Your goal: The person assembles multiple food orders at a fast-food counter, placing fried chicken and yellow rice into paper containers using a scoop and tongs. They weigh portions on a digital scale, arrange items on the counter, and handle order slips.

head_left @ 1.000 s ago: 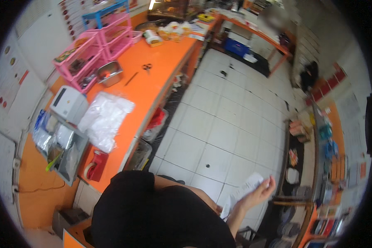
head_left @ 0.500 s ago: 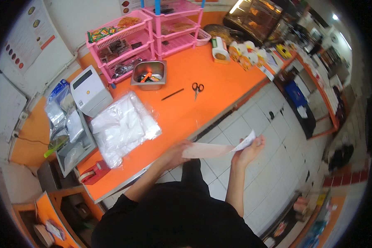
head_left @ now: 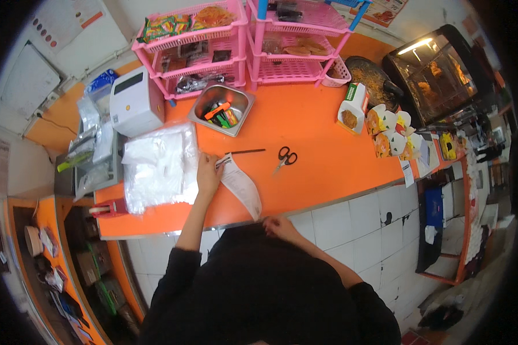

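Note:
My left hand (head_left: 208, 174) is over the orange counter and pinches the upper end of a long white paper receipt (head_left: 240, 183). The strip curls down toward the counter's front edge, its lower end close to my right hand (head_left: 282, 228). That hand is in front of my body, fingers curled in, and seems apart from the paper. A black pencil-like stick (head_left: 248, 150) lies just beyond the receipt's top. Black-handled scissors (head_left: 285, 159) rest to the right of it. Left of my left hand is a stack of clear plastic bags (head_left: 158, 164).
Beyond the bags stand a white label printer (head_left: 135, 102) and a steel container (head_left: 236, 123) with markers. Pink racks (head_left: 193, 73) line the back. A red tape dispenser (head_left: 112, 208) sits at the left edge; food boxes (head_left: 388, 144) and a glass display warmer (head_left: 437, 75) stand right.
Both hands held the receipt in front of the counter; now it is over the counter in my left hand. My right hand has let go and curled. The view has turned and shifted.

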